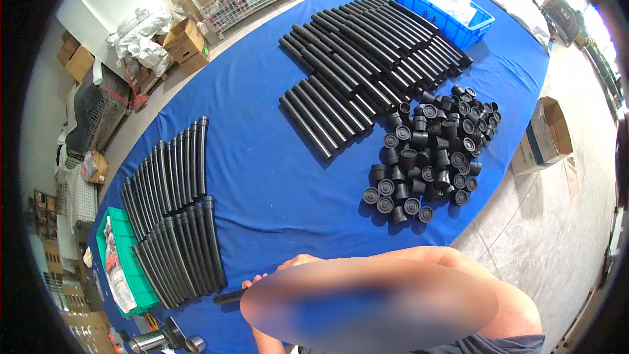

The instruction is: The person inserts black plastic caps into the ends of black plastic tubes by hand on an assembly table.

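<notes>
My left hand [253,280] is closed around a black tube [228,297], one end of which sticks out to the left over the blue cloth. Just above and to the right lies my right hand [299,260], its fingers mostly hidden by a blurred patch that also covers the rest of the tube. Left of my hands, two rows of black tubes with wider ends [190,246] lie side by side. Further off are stacked plain black tubes [327,115]. A heap of black round caps [426,174] lies on the right side of the cloth.
A blue cloth [262,183] covers the table. At its far end stands a blue crate [452,31] with white plastic in it; a green crate [141,265] sits at the left edge. Metal fittings [167,337] lie near left. A cardboard box [542,137] is on the floor at right.
</notes>
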Demonstrator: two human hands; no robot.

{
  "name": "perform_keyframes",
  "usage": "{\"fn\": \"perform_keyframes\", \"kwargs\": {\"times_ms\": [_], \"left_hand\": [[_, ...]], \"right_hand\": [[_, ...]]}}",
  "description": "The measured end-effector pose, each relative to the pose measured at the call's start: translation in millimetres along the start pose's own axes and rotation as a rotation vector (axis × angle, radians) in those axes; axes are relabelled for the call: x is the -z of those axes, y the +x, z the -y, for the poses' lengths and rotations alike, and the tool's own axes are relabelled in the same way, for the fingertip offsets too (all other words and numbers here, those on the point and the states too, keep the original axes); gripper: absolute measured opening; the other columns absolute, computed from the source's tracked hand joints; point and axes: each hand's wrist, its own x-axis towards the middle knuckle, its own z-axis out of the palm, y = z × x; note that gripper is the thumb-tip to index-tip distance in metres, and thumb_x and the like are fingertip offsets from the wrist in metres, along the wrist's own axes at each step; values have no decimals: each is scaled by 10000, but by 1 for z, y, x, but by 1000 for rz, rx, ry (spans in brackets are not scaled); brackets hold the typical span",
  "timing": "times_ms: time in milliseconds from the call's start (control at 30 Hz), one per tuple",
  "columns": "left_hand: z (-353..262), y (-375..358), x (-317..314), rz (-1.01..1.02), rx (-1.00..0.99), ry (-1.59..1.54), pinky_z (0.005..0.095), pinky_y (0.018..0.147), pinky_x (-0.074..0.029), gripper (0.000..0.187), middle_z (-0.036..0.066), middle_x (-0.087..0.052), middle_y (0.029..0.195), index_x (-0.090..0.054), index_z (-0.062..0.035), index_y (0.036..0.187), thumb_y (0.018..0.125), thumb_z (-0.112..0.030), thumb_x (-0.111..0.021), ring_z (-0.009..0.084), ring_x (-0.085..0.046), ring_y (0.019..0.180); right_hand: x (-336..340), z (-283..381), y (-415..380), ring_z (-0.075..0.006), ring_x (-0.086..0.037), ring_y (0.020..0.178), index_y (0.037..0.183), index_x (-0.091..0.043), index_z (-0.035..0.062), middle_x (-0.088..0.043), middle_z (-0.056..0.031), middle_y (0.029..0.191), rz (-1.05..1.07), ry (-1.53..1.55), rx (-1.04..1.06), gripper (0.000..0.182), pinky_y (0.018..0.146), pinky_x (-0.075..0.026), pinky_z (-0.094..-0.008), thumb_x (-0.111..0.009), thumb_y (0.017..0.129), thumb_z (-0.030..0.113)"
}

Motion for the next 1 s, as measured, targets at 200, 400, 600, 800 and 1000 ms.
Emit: {"fn": "perform_keyframes", "kwargs": {"times_ms": [200,400,600,800,1000], "left_hand": [[0,-1,-1,-44,2,-62,572,1151,-429,326,242,-582,1372,-527,-34,1281,975,-41,-638,397,-484,1377],[4,1,-8,7,-64,83,583,1158,-404,348,240,-593,1366,-558,-69,1264,944,-66,-695,396,-505,1359],[-1,15,-18,-49,-1,155,559,1165,-384,336,193,-630,1332,-602,-103,1218,914,-142,-742,380,-526,1339],[1,16,-10,-29,41,43,533,1185,-388,304,201,-576,1407,-578,-63,1240,957,-98,-682,373,-448,1415],[1,18,-3,36,70,33,487,1161,-435,280,190,-579,1396,-576,-85,1221,960,-90,-680,362,-461,1406]], "right_hand": [[-7,8,-8,-346,-660,846,1246,-546,0,-596,-142,948,-213,-244,167,419,635,-552,-452,-679,916,221],[-2,2,-6,-428,-652,908,1118,-590,-17,-651,-237,1002,-240,-51,160,313,774,-541,-515,-661,910,206],[13,11,-3,-418,-654,898,1134,-598,15,-642,-206,962,-210,-96,55,306,759,-552,-515,-688,913,207],[9,11,-3,-349,-675,838,1171,-616,5,-657,-175,930,-269,-285,118,380,712,-565,-466,-744,864,189],[36,39,4,-368,-688,824,1115,-669,-3,-682,-205,891,-70,331,-350,330,735,-557,-440,-751,857,187]]}}
